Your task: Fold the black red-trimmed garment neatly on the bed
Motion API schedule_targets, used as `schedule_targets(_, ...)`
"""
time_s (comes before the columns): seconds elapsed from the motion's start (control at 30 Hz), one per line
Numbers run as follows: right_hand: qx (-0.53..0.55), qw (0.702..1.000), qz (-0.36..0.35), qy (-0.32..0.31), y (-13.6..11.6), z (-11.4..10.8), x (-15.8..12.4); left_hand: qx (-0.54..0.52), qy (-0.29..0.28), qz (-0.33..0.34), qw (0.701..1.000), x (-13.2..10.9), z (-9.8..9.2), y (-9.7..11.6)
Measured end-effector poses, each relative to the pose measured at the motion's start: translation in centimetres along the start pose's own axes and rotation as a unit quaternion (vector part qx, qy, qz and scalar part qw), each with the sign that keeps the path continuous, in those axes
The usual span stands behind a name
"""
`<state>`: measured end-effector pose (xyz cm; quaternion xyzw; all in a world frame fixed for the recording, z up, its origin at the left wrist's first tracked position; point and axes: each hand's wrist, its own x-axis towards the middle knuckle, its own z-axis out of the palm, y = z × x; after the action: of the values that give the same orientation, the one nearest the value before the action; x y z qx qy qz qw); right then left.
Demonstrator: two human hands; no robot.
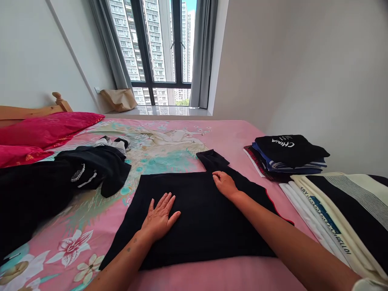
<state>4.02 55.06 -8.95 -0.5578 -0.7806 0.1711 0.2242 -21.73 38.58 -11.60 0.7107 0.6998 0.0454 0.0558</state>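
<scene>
A black shirt (pixel 194 218) lies spread on the bed, its body smoothed out and one sleeve (pixel 214 159) sticking out at the far side. Red trim runs along its right edge. My left hand (pixel 159 216) rests flat on the left part of the cloth, fingers stretched out. Near the base of the sleeve, my right hand (pixel 224 184) has its fingers curled down onto the fabric in a pinch; the fingertips are partly hidden.
Rumpled dark clothes (pixel 93 165) lie to the left. On the right are a folded stack topped by a black shirt (pixel 291 147) and a nearer stack of white and cream garments (pixel 327 218). Red pillows (pixel 51 129) and a paper bag (pixel 119 99) are farther back, before the window.
</scene>
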Motion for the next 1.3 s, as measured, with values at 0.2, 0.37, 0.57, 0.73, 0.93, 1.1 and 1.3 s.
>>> schedule_targets(0.2,-0.017,0.99,0.125,0.066,2.9,-2.2,9.4,-0.011,0.034,0.012,0.999,-0.1,0.9,-0.6)
schedule_targets(0.37,-0.039,0.974,0.219,0.047,6.8,-1.5,13.3,-0.019,0.019,0.008,1.0,-0.1,0.8,-0.6)
schedule_targets(0.57,-0.04,0.966,0.254,0.01,9.3,0.4,14.6,-0.011,0.021,0.009,1.0,-0.3,1.1,-0.7)
schedule_targets(0.73,-0.023,0.977,0.187,0.104,5.9,-2.9,15.3,0.001,0.02,0.013,1.0,-0.3,1.3,-1.0)
schedule_targets(0.93,-0.001,0.974,-0.013,0.227,-2.8,-13.8,11.1,-0.007,0.004,-0.006,1.0,-0.3,0.7,-0.9)
schedule_targets(1.1,0.01,0.939,-0.258,0.227,-5.2,-18.1,-6.0,-0.007,-0.017,-0.019,1.0,-0.5,-0.2,-0.2)
schedule_targets(1.3,-0.038,0.976,-0.212,0.036,0.2,-10.5,-25.6,0.013,-0.045,-0.034,0.998,-0.8,-3.0,1.7)
